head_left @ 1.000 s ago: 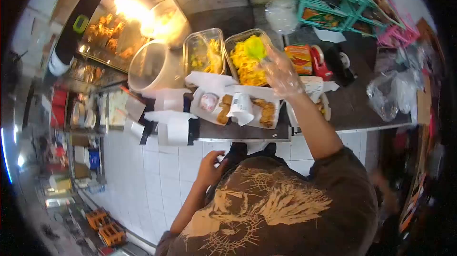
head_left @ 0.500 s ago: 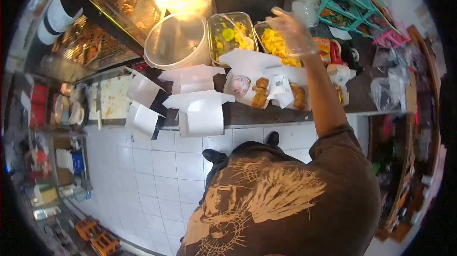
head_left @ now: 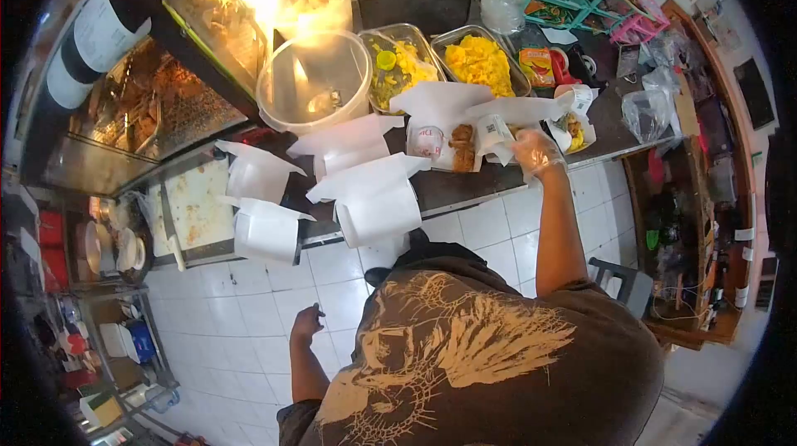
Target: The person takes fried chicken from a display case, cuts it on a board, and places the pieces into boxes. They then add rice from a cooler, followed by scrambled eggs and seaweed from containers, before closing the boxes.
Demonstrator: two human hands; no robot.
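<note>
Gloved, my right hand (head_left: 535, 150) rests half-curled on the open white food box (head_left: 465, 143) of fried pieces at the surface's (head_left: 465, 185) front edge; left hand (head_left: 305, 323) hangs loose, empty.

Dark counter (head_left: 465, 187) along a white-tiled front. On it: open white boxes (head_left: 375, 197), one box with fried pieces (head_left: 462, 147), a clear round tub (head_left: 314, 81), two metal trays of yellow food (head_left: 480, 60), a clear bag (head_left: 643, 114).
</note>
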